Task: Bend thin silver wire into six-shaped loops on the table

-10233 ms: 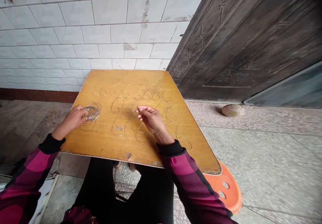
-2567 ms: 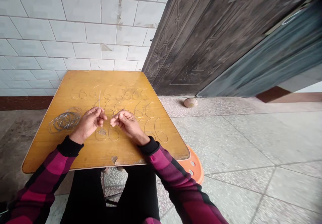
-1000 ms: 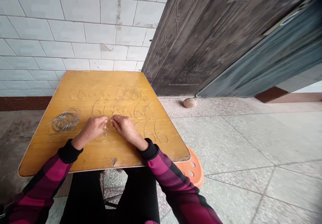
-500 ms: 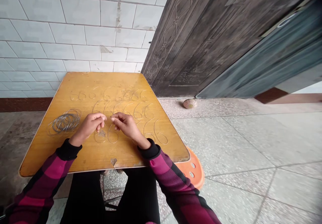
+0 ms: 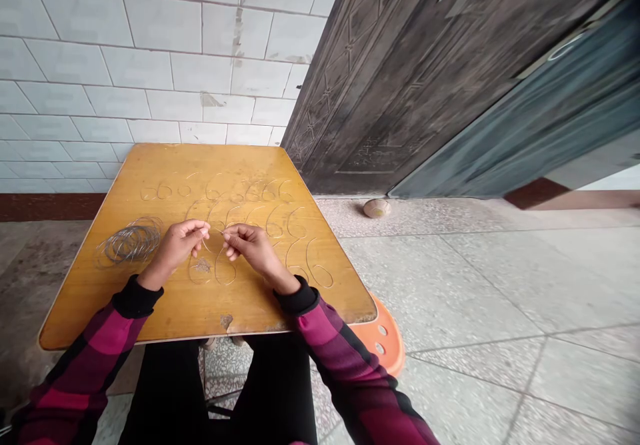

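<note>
Over the middle of the yellow wooden table point(image 5: 175, 312), my left hand point(image 5: 179, 246) pinches a thin piece of wire point(image 5: 206, 244) between thumb and fingers. My right hand point(image 5: 251, 248) is closed in a pinch a little to the right, with a wire end poking out towards the left hand. Whether both hands grip one wire I cannot tell. Rows of wires bent like the figure six, such as a curled wire point(image 5: 319, 265) at the right, lie around and beyond the hands. A coil of grey wire point(image 5: 133, 242) rests left of my left hand.
An orange stool point(image 5: 383, 338) with holes stands under the table's right front corner. White wall tiles point(image 5: 135, 85) rise behind the table. A dark carved door point(image 5: 380, 98) is at the right, with a round object point(image 5: 377, 208) on the floor before it.
My hands have shifted only slightly, staying close together above the table. More of the thin wire now shows between and below the fingers. The view has moved a little.
</note>
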The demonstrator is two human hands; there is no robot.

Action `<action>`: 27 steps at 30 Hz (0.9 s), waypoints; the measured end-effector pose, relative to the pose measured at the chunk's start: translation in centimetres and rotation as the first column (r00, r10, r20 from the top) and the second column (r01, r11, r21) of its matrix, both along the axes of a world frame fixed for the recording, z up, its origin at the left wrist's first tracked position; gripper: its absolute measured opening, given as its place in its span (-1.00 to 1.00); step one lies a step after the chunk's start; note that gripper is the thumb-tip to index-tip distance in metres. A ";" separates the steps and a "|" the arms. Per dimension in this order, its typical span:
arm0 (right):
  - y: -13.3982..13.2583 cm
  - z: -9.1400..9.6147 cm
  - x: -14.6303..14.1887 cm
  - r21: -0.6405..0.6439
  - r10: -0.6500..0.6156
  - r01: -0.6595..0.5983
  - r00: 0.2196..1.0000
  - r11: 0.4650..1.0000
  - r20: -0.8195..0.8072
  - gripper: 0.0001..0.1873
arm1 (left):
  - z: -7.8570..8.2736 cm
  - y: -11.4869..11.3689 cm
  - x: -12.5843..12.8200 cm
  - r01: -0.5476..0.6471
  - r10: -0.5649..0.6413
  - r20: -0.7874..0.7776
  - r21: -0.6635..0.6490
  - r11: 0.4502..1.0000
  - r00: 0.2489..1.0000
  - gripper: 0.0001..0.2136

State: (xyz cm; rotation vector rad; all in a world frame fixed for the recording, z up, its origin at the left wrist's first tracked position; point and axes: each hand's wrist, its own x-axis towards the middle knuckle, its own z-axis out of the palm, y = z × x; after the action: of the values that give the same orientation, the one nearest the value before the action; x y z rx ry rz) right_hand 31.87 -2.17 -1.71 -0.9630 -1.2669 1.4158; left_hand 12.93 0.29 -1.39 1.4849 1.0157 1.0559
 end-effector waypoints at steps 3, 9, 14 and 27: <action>0.0 -0.2 -0.2 -0.021 0.004 -0.005 0.999 1.000 -0.042 -0.68 | -0.2 -0.1 0.1 -0.035 0.035 0.057 -0.004 0.999 0.998 -0.76; 0.2 -0.2 0.0 -0.074 -0.048 0.038 0.989 0.997 -0.142 -0.67 | -0.1 -0.7 0.5 0.010 -0.008 0.103 -0.021 1.000 0.995 -0.73; 0.1 -0.3 0.0 -0.086 -0.055 0.045 0.991 0.995 -0.125 -0.66 | -0.3 -0.8 0.6 0.009 -0.007 -0.029 0.049 0.999 1.000 -0.71; 0.5 -0.8 -0.1 -0.049 0.009 -0.013 0.998 0.999 -0.068 -0.72 | 0.1 -0.9 1.0 0.077 -0.076 0.007 -0.010 0.997 0.997 -0.71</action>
State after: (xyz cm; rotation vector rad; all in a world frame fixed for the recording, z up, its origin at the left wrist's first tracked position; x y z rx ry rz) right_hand 31.80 -1.66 -2.51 -0.9343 -1.1940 1.4821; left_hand 13.97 -0.66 -1.32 1.4992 0.9512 0.9989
